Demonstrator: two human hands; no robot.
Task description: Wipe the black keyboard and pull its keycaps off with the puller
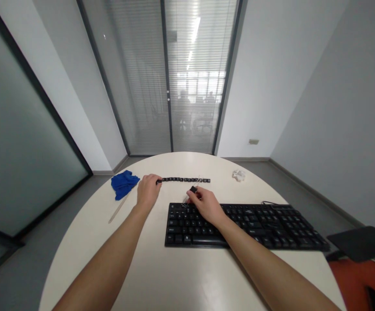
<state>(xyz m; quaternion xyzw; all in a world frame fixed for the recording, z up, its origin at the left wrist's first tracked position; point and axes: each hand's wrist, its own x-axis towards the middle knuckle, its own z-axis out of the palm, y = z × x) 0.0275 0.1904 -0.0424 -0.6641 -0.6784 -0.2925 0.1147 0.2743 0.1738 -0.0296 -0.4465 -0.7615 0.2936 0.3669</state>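
The left hand (147,191) reaches forward, curled downward — the right hand (206,205), apart to its right, is pinching; behind both, 2 bare forearms (114,255) slant inward.

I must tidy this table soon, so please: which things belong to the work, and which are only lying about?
In use:
row of black keys, at left hand
small black piece with thin wires, in right hand
black keyboard

Seemingly lying about:
blue cloth
pale stick
white wad

A cream, round-edged table (174,280) is standing before a dark-framed glass partition (166,65), where pale horizontal blinds (138,103) are showing bright light (202,84). White walls (271,86) are rising from a grey floor (45,235); an orange-and-black chair (352,283) is sitting at right.
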